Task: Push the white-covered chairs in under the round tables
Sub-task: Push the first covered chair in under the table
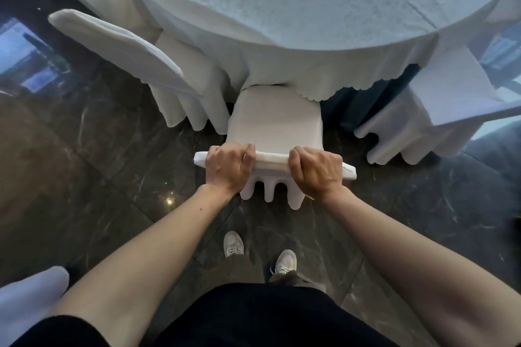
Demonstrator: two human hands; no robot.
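Both hands clasp the top edge of the backrest of a white-covered chair [275,118]: the left hand [227,167] with fingers curled over the rim near its left end, the right hand [317,169] wrapped the same way near its right end. The chair stands directly ahead on the dark marble floor [84,177], its seat front tucked just under the scalloped hem of the round table's white tablecloth [282,36], between two neighbouring covered chairs [135,56].
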